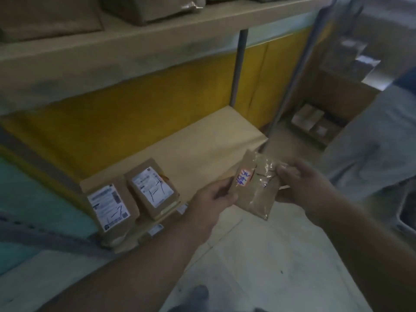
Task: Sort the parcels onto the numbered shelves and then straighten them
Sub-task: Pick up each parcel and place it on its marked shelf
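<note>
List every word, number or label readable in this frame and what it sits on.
Held parcel: small sticker with blue handwriting, not legible.
Left shelf parcel: white printed label with pen strokes, too blurred.
Right shelf parcel: white printed label with pen strokes, too blurred.
No text can be read.

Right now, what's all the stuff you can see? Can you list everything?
small parcel: 1, brown with clear tape and a small written label, held in the air in front of the lower shelf
labelled parcels: 2, brown with white labels, side by side at the left end of the lower shelf
lower shelf: 1, tan board, under the upper shelf
upper shelf: 1, tan, across the top, with brown parcels on it
back panel: 1, yellow, behind the lower shelf
open box: 1, brown, on the floor at right, small packets inside
left hand: 1, grips the small parcel's left edge
right hand: 1, grips its right edge
</note>
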{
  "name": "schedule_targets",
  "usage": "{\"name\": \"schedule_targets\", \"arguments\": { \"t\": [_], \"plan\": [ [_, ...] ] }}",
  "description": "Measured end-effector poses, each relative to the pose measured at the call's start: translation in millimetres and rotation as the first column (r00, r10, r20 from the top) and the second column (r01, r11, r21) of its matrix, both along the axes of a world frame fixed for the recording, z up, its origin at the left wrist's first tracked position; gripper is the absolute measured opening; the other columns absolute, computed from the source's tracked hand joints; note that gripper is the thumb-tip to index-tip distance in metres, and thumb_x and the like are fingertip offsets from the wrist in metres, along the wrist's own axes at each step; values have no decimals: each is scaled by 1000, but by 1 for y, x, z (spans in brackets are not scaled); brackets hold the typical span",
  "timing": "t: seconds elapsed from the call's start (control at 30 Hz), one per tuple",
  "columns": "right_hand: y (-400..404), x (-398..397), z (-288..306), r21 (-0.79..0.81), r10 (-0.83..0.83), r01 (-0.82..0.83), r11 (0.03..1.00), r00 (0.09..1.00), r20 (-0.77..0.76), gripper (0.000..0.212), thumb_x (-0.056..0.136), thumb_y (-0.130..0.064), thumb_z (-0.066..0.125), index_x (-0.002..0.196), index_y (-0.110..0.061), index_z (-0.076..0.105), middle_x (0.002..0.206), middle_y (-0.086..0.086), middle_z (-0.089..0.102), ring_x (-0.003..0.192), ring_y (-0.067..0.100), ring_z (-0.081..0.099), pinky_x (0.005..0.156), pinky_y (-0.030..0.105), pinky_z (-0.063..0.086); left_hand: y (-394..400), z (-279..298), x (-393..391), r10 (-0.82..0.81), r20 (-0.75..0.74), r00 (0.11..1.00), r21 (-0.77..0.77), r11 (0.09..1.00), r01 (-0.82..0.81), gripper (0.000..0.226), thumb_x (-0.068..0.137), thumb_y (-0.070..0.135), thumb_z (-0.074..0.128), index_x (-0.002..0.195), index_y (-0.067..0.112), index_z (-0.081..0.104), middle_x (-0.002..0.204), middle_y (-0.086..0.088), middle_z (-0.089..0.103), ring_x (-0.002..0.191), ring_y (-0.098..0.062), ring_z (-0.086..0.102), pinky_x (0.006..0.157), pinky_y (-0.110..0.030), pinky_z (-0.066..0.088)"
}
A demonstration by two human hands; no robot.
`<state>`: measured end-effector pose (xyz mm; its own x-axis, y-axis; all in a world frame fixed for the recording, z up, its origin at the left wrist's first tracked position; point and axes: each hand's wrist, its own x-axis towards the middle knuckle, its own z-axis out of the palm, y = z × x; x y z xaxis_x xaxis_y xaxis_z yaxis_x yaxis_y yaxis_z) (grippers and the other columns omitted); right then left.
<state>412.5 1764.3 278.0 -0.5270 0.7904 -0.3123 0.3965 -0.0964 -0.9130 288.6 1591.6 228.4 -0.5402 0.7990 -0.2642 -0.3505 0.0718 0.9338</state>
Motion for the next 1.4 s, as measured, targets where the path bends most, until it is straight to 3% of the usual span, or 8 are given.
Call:
{"name": "schedule_targets", "arguments": {
  "t": [0.1,0.3,0.6,0.83,0.97,1.13,1.3,1.4],
  "plan": [
    [34,-43,-16,-54,127,-127,990,992,1,10,98,-25,62,105,-21,67,99,18,69,71,32,73,72,46,62,20,-10,-21,144,56,988,-70,988,-140,33,92,4,63,109,31,72,111,6,76,107,-13,69,77,-18,54],
    [96,-132,-50,-122,482,-472,873,873,68,9,98,-26,62,102,-18,65,103,26,69,88,45,71,75,51,62,61,-41,-35,449,4,894,-151,884,-443,36,77,29,70,111,39,74,117,-4,74,116,-30,64,107,-61,41],
    [113,-231,-92,-135,819,-814,565,535,205,11,95,-30,66,103,-22,66,99,15,72,79,39,73,73,50,62,105,-65,-30,868,177,463,-342,495,-798,29,94,3,61,113,22,71,75,-4,67,61,-11,60,62,-25,53],
    [83,-286,-141,-219,861,-839,499,452,233,14,98,-24,63,109,-15,62,94,19,67,72,39,70,75,53,61,92,-89,-65,951,126,284,-453,310,-836,26,92,7,63,106,28,67,94,-1,70,86,-16,67,89,-35,57],
    [75,-318,-158,-300,861,-809,506,456,225,16,102,-21,55,117,-16,59,100,16,63,69,32,65,64,41,58,97,-108,-81,951,70,300,-475,296,-829,38,91,16,65,125,32,61,115,2,67,101,-23,69,91,-41,58],
    [74,-331,-165,-406,888,-790,458,389,245,40,100,-32,58,135,-14,52,123,16,56,91,34,64,76,38,57,108,-110,-92,904,-4,427,-496,369,-786,59,94,12,59,148,28,42,119,2,61,79,-2,55,57,-17,46],
    [68,-309,-148,8,813,-960,280,241,530,57,90,-52,63,138,-23,51,129,4,60,113,26,61,94,35,50,106,-99,-77,901,-73,428,-502,338,-796,53,99,21,55,148,34,40,128,3,51,82,-3,54,50,-18,44],
    [65,-274,-113,193,824,-977,85,178,538,50,93,-45,61,137,-24,52,135,2,58,118,21,58,90,27,43,101,-86,-45,871,-160,465,-488,340,-804,40,98,14,53,136,26,53,132,4,57,106,-10,62,84,-27,54]
  ]
}}
